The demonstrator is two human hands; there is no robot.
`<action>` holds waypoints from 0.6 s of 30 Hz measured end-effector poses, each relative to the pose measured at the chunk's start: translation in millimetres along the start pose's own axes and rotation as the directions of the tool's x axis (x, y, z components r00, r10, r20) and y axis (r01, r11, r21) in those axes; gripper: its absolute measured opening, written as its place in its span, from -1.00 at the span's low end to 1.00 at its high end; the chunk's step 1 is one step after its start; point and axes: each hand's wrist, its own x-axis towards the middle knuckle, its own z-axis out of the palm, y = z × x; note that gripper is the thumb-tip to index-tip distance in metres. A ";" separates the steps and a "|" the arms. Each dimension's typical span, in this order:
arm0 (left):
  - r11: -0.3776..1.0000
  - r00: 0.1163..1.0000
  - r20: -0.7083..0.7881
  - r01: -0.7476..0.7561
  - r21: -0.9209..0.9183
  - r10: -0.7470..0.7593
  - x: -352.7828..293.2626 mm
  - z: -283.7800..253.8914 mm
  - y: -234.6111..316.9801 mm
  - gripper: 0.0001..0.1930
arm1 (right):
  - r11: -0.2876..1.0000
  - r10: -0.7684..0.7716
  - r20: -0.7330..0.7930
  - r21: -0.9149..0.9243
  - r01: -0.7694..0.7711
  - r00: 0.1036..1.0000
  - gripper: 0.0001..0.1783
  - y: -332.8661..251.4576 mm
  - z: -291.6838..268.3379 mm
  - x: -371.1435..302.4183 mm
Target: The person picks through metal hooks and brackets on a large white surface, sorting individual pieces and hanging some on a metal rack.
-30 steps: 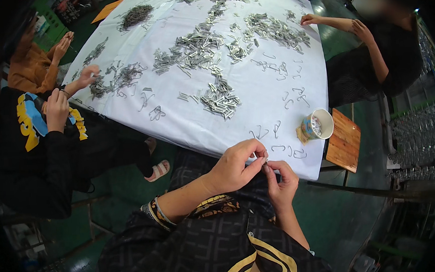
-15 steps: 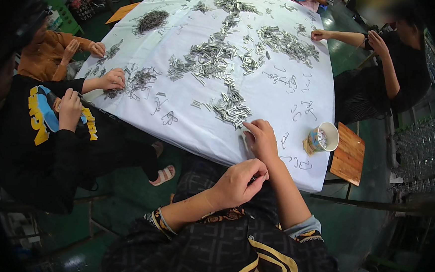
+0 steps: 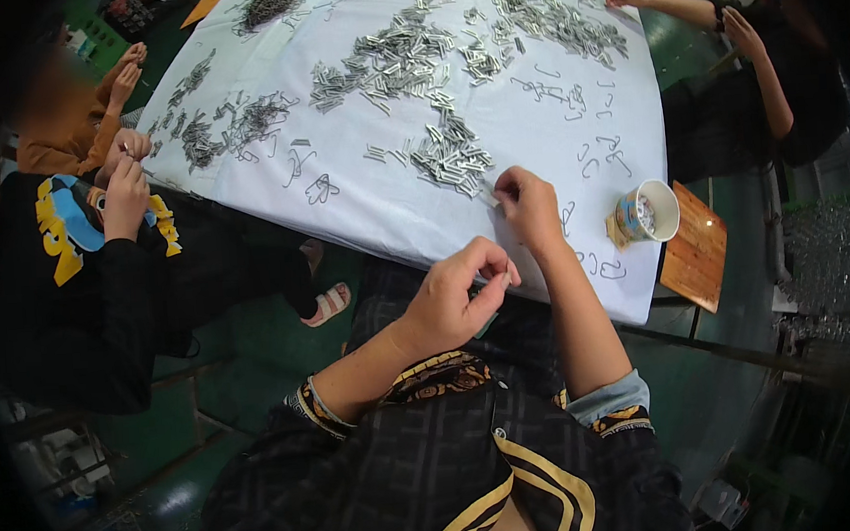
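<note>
My left hand (image 3: 458,293) is closed in a pinch in front of the table's near edge. A tiny bit of something shows at its fingertips, too small to name. My right hand (image 3: 531,208) is above the white cloth, thumb and fingers closed on a small silvery metal tube (image 3: 488,199). Just beyond its fingertips lies the nearest heap of short metal tubes (image 3: 450,157). Bent wire hooks (image 3: 589,158) lie scattered to the right of that hand.
A paper cup (image 3: 626,218) with small pale pieces inside stands near the table's right edge, by a wooden stool (image 3: 694,249). Larger tube heaps (image 3: 388,63) and dark wire piles (image 3: 258,120) spread over the white cloth (image 3: 342,183). Co-workers sit left and right.
My right hand has drawn a little away from the tube heap and now has a tube at its fingertips. My hands have moved apart. The left co-worker's hand has left the wire pile.
</note>
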 end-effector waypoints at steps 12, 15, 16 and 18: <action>1.000 1.000 0.013 0.018 0.002 -0.018 12.7 -2.3 -0.6 -0.92 | 0.832 0.150 -0.043 0.544 -0.103 0.988 -0.83 -50.6 -58.8 -74.7; 1.000 1.000 0.008 0.015 0.024 -0.015 11.7 3.3 1.6 -0.92 | 0.837 0.146 -0.046 0.539 -0.098 0.988 -0.84 -63.3 -63.2 -91.8; 0.998 1.000 0.014 -0.003 0.059 0.002 12.0 4.3 2.4 -0.92 | 0.838 0.136 -0.063 0.539 -0.081 0.989 -0.85 -66.8 -63.9 -95.4; 0.991 0.999 0.026 -0.039 0.128 0.036 12.6 5.5 4.5 -0.93 | 0.841 0.116 -0.096 0.539 -0.047 0.989 -0.86 -72.1 -65.5 -100.7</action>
